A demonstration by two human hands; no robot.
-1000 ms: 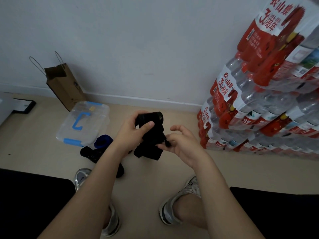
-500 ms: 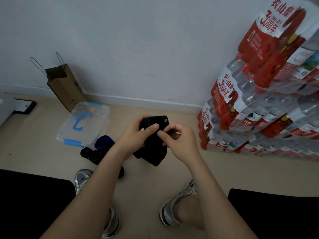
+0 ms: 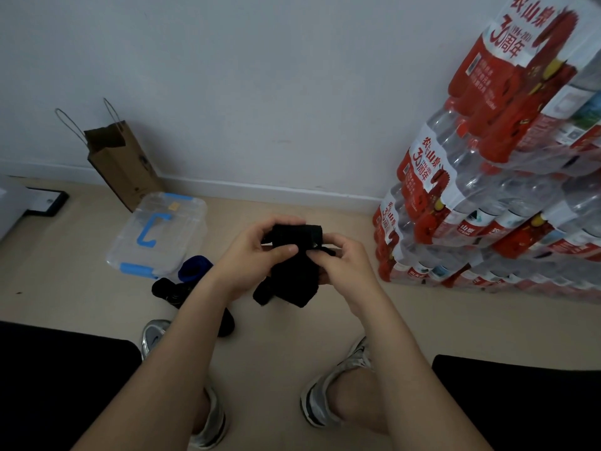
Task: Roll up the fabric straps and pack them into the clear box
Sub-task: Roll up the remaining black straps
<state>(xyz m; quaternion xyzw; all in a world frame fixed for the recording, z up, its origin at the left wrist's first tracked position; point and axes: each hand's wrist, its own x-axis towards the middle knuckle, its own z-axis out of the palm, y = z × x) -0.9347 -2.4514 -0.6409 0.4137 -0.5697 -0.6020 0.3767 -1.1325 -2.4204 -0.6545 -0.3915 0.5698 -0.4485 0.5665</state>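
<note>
Seen from above, a seated person works over a beige floor (image 3: 292, 333); against a second ago, the left hand (image 3: 250, 260) has kept its grip on the black strap (image 3: 294, 275) while the right hand (image 3: 346, 270), which was lower and looser beside the hanging cloth, has risen and closed in, so both hands now meet at the strap's top; the rolled part there looks tighter and thicker, which suggests the rolling is under way but unfinished, since a loose tail still hangs below the hands; toward the floor's far left edge, near the wall, the clear box (image 3: 183, 227) sits with its blue-handled lid on, so it seems it must be opened before anything goes in; just beside its near corner lie a blue strap roll (image 3: 195, 271) and other dark straps (image 3: 170, 291), not yet packed. From left to right across the held strap: the left hand's fingers curl behind the roll and its thumb (image 3: 286, 250) presses across the front; the roll sits between the two hands, in the air above the floor; the right hand's fingertips (image 3: 315, 255) pinch the roll's right end, the other fingers curled under the cloth; the tail droops between the wrists.
</note>
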